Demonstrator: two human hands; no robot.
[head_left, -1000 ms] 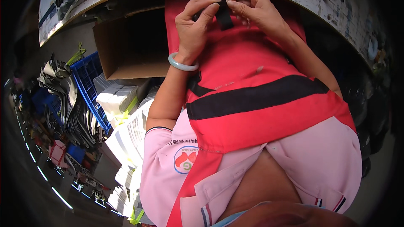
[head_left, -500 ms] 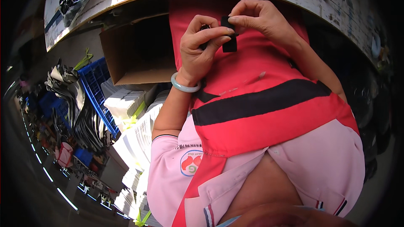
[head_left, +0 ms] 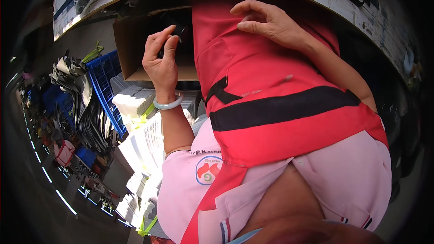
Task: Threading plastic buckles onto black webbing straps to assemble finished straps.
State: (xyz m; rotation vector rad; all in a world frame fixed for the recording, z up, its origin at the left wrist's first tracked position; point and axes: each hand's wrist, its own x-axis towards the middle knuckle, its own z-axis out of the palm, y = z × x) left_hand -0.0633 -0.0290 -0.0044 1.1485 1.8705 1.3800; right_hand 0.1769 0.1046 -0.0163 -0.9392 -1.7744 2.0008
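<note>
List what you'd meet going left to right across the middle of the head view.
Blue plastic crate → open brown cardboard box → left hand with pale green bangle → red apron → right hand.

This looked like a small factory or packing workshop. A worn tabletop point(head_left: 361, 13) curved along the far side, with an open cardboard box point(head_left: 131, 49) beneath its edge. On the left stood a blue plastic crate point(head_left: 106, 90) stuffed with dark flat pieces, beside tied bundles of white sheets point(head_left: 135, 101). The worker wore a red apron point(head_left: 271, 108).
</note>
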